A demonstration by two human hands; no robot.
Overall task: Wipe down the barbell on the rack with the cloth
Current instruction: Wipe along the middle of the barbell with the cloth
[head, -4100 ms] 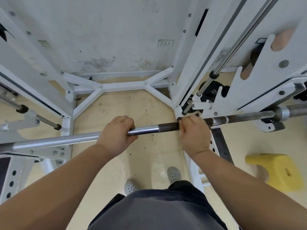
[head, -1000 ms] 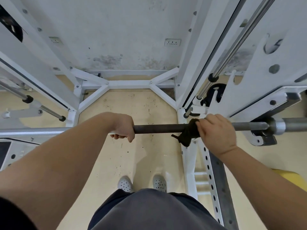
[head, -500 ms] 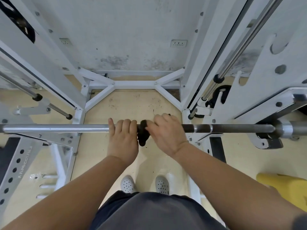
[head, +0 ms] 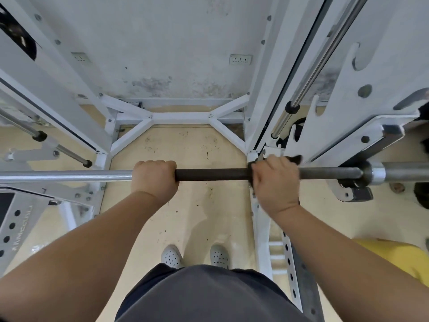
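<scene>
**Q:** Where is the bar?
**A:** The bar [head: 209, 175] lies level across the rack [head: 181, 117], from one edge of the view to the other. Its left part is bright chrome and its middle is dark. The right end carries a chrome collar and sleeve, with a hook [head: 352, 192] just below it.

**Q:** What is the left hand doing?
**A:** The left hand [head: 154, 178] grips the bar from above, palm down, where the chrome meets the dark section. The fingers are curled over the bar. The thumb is hidden.

**Q:** And the right hand?
**A:** The right hand [head: 275, 182] is on the dark section, well apart from the left hand and near the right upright. Its fingers are curled round the cloth [head: 294, 158], which lies against the bar under the palm. This hand is slightly blurred.

**Q:** How much of the cloth shows?
**A:** Two dark bits show. One is at the hand's left edge on the bar, and one sticks out past the fingertips. The rest is hidden under the hand.

**Q:** What else is in view?
**A:** Two white shoes [head: 171, 256] stand on the floor [head: 185, 147] below the bar. A yellow object [head: 404, 259] is at lower right. A socket [head: 240, 59] is on the wall behind the rack.
</scene>
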